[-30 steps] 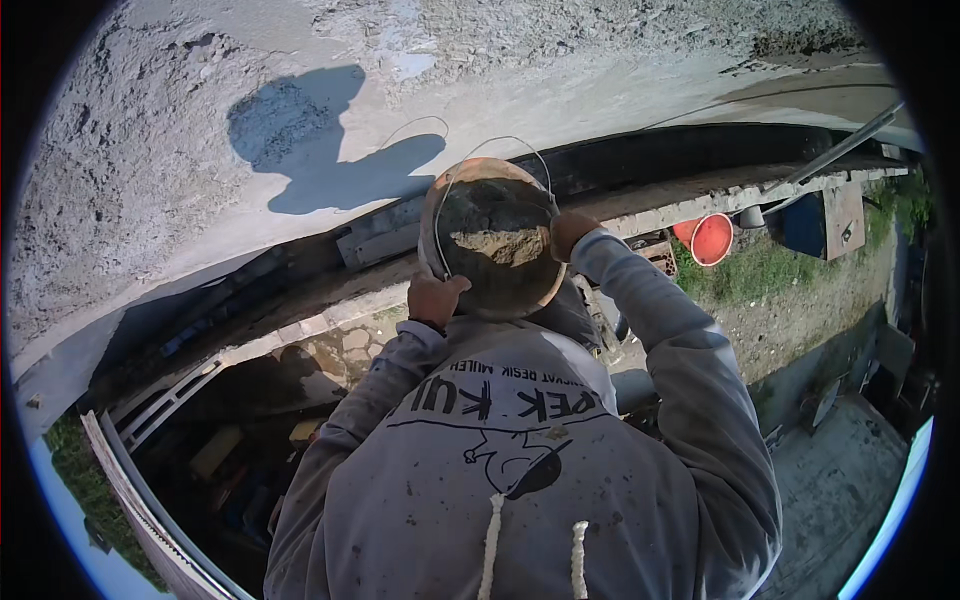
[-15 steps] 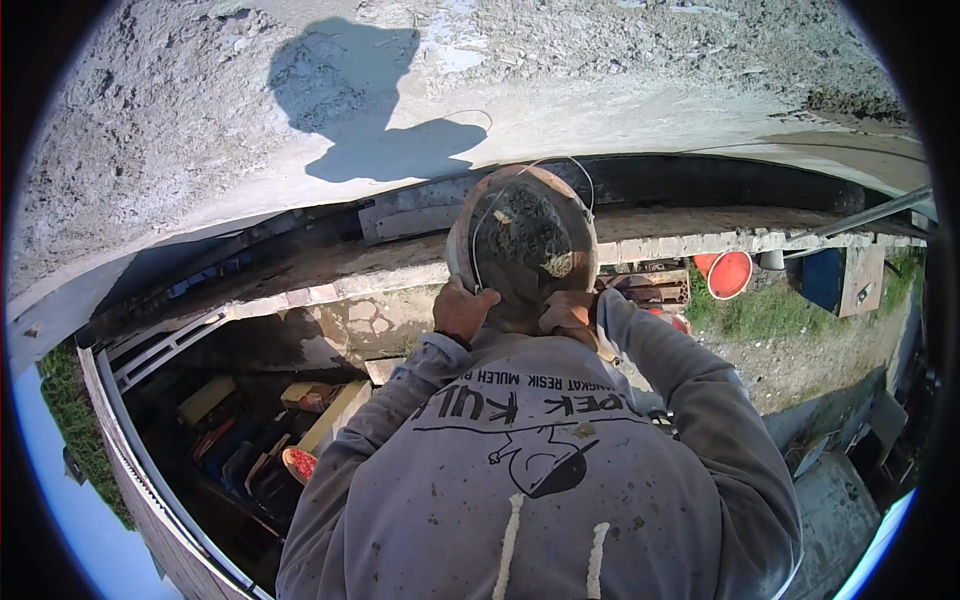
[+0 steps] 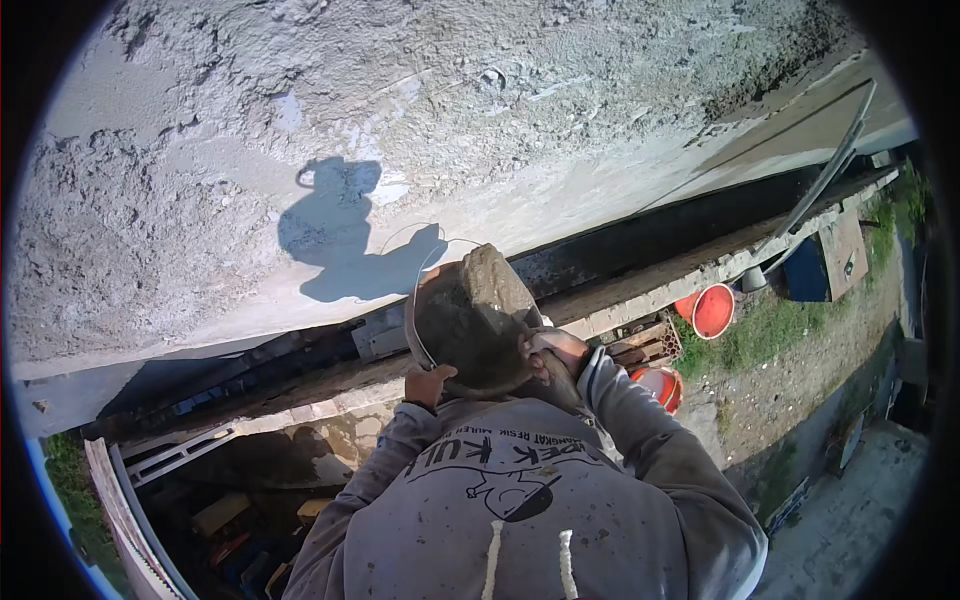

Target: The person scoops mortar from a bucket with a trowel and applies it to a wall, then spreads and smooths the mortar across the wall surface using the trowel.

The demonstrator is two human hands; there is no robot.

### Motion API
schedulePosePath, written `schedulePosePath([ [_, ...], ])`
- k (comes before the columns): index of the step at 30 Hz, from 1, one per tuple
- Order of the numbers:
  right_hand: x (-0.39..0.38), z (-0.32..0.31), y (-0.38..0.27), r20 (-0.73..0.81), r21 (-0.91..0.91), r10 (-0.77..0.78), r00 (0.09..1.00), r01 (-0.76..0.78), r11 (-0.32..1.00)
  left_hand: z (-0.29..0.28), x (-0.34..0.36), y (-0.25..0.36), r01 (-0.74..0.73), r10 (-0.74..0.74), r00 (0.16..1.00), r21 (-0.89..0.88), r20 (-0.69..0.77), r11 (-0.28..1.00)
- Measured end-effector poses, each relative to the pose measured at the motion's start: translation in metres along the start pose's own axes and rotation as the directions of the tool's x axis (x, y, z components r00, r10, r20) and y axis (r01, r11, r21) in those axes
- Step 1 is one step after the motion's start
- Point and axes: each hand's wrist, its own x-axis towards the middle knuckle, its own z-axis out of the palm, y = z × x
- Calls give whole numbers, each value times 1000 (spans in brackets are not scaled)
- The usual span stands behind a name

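Observation:
A worn bucket (image 3: pixel 425 300) with a wire handle is held before my chest, wet grey mortar inside. A mound of mortar (image 3: pixel 497 292) rises at its upper right, partly past the rim. My left hand (image 3: pixel 428 385) grips the bucket at its lower left edge, fingers closed. My right hand (image 3: pixel 555 357) is closed at the lower right of the bucket, over the mortar's edge; what its fingers hold is unclear. Beyond the bucket is a rough plastered wall surface (image 3: pixel 200 200) in sunlight, with my shadow on it.
A narrow brick-edged ledge (image 3: pixel 650 288) runs across behind the bucket. Down at the right lie red buckets (image 3: pixel 712 312), a crate (image 3: pixel 632 350), a board (image 3: pixel 843 258) and a metal pole (image 3: pixel 818 190). A white rail frame (image 3: pixel 175 448) stands at the lower left over a shaded area with assorted objects.
The mortar has heaped up toward the upper right rim. My right hand moved from the bucket's side down to its lower right. The bucket sits lower in view, and the view has turned.

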Motion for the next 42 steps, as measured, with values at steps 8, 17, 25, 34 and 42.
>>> schedulePosePath([
  [8,-125,-31,-72,-82,508,-884,460,783,360,-14,83,-29,-773,413,634,537,654,337],
  [17,-348,-6,-144,-450,-542,-378,-809,584,-604,-10,101,-12,-753,312,657,574,686,323],
  [25,-322,-21,-292,-321,-914,-13,-947,306,265,4,88,-9,-663,253,744,639,618,389],
  [34,-5,73,-127,-24,-995,-999,-23,98,21,7,49,-34,-500,379,862,437,337,747],
  [42,-29,-28,-20,-334,-848,-600,727,-509,-145,16,14,-17,-225,263,964,398,-42,890],
])
